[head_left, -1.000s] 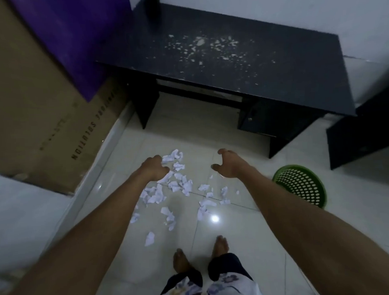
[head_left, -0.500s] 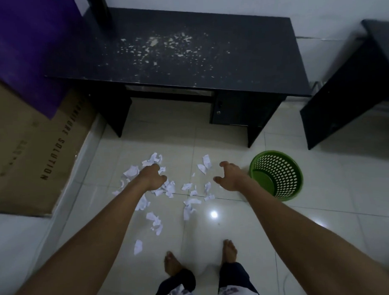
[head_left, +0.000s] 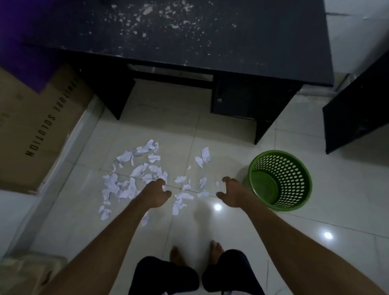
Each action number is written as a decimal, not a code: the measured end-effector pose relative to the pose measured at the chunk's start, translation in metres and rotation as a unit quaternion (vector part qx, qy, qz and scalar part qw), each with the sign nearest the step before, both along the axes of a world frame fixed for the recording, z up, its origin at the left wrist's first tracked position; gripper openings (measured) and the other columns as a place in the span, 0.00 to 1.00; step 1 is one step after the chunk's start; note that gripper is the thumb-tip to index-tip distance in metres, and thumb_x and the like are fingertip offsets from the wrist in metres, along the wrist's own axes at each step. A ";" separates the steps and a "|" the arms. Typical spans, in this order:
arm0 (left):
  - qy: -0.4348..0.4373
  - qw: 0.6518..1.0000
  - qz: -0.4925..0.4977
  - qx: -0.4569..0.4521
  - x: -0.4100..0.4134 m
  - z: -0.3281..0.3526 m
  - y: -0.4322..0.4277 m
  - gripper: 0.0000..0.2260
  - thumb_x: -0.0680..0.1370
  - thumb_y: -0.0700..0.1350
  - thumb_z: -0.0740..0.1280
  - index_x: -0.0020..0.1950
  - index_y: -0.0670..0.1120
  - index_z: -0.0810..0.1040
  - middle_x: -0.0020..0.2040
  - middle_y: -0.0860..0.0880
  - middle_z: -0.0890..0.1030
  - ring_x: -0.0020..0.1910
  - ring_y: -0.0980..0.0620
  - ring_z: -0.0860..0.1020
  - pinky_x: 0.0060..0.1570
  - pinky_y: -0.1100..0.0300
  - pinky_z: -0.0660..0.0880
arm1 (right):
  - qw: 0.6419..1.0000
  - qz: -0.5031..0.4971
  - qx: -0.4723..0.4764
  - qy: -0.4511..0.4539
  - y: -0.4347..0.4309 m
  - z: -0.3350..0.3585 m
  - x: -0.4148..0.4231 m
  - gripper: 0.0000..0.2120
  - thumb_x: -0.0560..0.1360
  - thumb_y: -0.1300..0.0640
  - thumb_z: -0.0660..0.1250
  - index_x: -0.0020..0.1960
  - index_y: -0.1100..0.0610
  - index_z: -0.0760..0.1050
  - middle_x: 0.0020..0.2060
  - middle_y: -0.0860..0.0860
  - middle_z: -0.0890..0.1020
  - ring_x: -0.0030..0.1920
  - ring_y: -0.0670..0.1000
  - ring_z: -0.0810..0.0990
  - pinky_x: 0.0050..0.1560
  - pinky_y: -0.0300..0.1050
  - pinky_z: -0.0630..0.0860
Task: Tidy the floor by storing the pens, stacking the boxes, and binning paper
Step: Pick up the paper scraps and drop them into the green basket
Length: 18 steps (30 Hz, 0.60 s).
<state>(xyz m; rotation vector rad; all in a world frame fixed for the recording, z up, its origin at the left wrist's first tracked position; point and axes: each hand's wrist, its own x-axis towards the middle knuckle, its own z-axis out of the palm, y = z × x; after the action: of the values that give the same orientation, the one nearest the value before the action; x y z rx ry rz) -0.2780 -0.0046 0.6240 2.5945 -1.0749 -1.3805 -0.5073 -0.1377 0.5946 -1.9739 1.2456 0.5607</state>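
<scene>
Dozens of paper scraps (head_left: 111,183) littered the floor (head_left: 81,217) left of the seemingly empty green bin (head_left: 289,177), while the left hand (head_left: 154,196) and right hand (head_left: 233,193) hovered loosely curled, holding nothing; binning looked unstarted.

Bare floor (head_left: 210,133) lies open between the paper scraps (head_left: 133,182) and the basket (head_left: 297,183), and across the near right side. The desk (head_left: 185,41) blocks the far side, with a low gap beneath it. A cardboard box (head_left: 34,131) walls the left edge, a dark cabinet (head_left: 362,119) the right.
</scene>
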 end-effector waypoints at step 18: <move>0.029 0.997 0.048 -0.050 0.036 -0.417 -0.007 0.28 0.75 0.45 0.68 0.73 0.46 0.63 0.70 0.42 0.69 0.65 0.44 0.72 0.59 0.58 0.71 | 0.998 0.057 -0.023 0.017 -0.048 -0.404 0.045 0.44 0.72 0.41 0.68 0.77 0.54 0.49 0.73 0.57 0.61 0.72 0.59 0.62 0.68 0.56 0.67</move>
<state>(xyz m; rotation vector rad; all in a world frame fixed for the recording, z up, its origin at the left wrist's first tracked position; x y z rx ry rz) -0.2424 -0.0113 0.2066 2.4836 -0.9729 -1.3368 -0.4619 -0.1852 0.1908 -2.0908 1.1824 0.6304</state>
